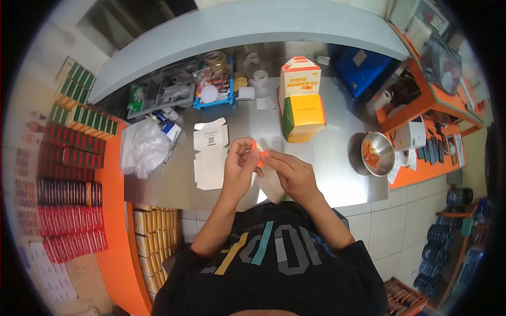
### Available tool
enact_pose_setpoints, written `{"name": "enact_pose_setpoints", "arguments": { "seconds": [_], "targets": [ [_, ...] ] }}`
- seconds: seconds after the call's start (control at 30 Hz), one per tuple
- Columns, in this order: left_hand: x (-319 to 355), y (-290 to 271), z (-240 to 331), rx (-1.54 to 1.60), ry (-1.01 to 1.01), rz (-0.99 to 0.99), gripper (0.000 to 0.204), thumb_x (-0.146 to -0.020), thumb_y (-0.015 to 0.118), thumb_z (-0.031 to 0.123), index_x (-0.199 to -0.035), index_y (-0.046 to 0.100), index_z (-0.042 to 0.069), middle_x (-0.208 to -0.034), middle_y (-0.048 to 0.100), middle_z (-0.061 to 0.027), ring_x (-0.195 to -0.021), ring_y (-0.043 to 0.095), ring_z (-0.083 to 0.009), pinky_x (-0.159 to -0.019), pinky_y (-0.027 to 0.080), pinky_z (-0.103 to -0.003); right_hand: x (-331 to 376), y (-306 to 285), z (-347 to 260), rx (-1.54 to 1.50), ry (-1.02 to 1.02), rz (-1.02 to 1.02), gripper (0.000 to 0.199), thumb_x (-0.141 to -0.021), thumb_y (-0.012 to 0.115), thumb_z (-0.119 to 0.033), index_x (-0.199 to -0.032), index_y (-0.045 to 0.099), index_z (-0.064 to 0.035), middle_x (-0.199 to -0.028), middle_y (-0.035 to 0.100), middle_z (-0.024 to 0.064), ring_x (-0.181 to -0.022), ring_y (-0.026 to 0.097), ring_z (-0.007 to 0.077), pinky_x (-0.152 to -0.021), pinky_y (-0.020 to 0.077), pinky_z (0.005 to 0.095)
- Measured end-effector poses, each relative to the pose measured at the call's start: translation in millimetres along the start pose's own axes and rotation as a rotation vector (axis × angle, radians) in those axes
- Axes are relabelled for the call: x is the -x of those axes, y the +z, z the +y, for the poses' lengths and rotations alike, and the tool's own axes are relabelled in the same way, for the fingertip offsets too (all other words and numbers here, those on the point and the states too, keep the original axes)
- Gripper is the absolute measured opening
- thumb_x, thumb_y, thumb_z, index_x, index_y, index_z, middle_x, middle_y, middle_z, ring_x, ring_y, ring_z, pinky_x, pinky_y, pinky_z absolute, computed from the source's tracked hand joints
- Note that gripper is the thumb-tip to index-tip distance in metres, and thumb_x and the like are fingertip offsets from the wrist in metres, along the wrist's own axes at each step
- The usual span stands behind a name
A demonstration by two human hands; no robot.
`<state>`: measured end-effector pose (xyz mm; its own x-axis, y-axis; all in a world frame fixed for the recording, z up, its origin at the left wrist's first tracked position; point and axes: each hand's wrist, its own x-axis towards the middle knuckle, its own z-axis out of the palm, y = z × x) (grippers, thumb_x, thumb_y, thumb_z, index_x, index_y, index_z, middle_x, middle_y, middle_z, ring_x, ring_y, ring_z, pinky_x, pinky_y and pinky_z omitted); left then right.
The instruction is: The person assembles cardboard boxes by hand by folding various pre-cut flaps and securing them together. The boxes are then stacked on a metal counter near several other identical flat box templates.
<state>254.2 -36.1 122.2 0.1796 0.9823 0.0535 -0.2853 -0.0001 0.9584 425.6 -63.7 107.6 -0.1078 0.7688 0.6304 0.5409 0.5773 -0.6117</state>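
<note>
My left hand (240, 166) and my right hand (295, 173) meet over the near middle of the steel table. Between their pinched fingertips is a small bright orange-red piece (255, 145) with a pale part; its exact kind is too small to make out. Under my hands, close to the table's front edge, lies a pale sheet-like thing (272, 187), partly covered. Left of my left hand, an unfolded white carton (211, 163) lies flat. Beyond my right hand stands a yellow and green box (305, 118), with a white and yellow carton (299, 79) behind it.
Clear plastic bags (145, 150) lie at the left. Behind are a grey tray (182, 79) and a blue basket (232, 95) of small items. A metal bowl (389, 155) sits on the right, below a blue bin (363, 68). Stacked boxes (71, 203) line the left side.
</note>
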Motion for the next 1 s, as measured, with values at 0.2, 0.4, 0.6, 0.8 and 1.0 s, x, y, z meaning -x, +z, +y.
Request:
{"name": "enact_pose_setpoints", "arguments": {
  "seconds": [0.2,0.4,0.6,0.8,1.0],
  "targets": [
    [7.3,0.6,-14.1,-0.192,0.129,0.012,0.017,-0.102,0.058,0.010,-0.109,0.063,-0.004,-0.097,0.069,-0.0143,-0.086,0.069,-0.0160,-0.067,0.059,-0.028,3.9,0.3,-2.3,-0.392,0.445,0.176,0.017,-0.085,0.070,0.003,-0.101,0.064,0.0010,-0.102,0.074,0.0146,-0.094,0.073,0.0299,-0.079,0.0587,0.0351],
    [6.1,6.3,-0.4,0.332,-0.019,-0.002,0.028,-0.104,0.054,0.024,-0.115,0.056,-0.001,-0.110,0.066,-0.0158,-0.093,0.070,-0.0201,-0.073,0.063,-0.035,-4.7,-9.9,-11.1,-0.042,-0.025,0.144,0.020,-0.080,0.072,0.005,-0.098,0.067,-0.0011,-0.103,0.073,0.0130,-0.094,0.072,0.0316,-0.081,0.0586,0.0358],
    [0.3,0.8,4.1,0.160,-0.171,-0.073,0.021,-0.098,0.063,0.009,-0.116,0.059,-0.001,-0.111,0.068,-0.0138,-0.094,0.070,-0.0189,-0.073,0.063,-0.033,6.1,-9.4,-4.4,-0.037,-0.034,0.193,0.020,-0.077,0.075,0.004,-0.096,0.069,-0.0002,-0.105,0.072,0.0128,-0.093,0.071,0.0285,-0.080,0.0581,0.0355],
    [12.1,10.0,2.7,-0.098,0.090,0.017,0.008,-0.088,0.070,-0.007,-0.096,0.069,-0.006,-0.106,0.069,-0.0137,-0.085,0.070,-0.0178,-0.074,0.063,-0.031,0.3,-22.8,-21.3,-0.303,0.257,0.213,0.008,-0.087,0.073,-0.001,-0.094,0.071,0.0029,-0.099,0.074,0.0169,-0.093,0.073,0.0263,-0.084,0.0563,0.0327],
    [26.8,15.6,1.5,-0.215,0.351,0.026,0.013,-0.081,0.077,-0.008,-0.092,0.071,-0.004,-0.091,0.071,-0.0152,-0.078,0.068,-0.0160,-0.065,0.054,-0.025,10.9,-39.4,-32.2,-0.679,0.559,0.108,0.011,-0.086,0.075,-0.003,-0.093,0.072,0.0042,-0.105,0.074,0.0192,-0.100,0.072,0.0252,-0.091,0.0539,0.0327]
  ]
}}
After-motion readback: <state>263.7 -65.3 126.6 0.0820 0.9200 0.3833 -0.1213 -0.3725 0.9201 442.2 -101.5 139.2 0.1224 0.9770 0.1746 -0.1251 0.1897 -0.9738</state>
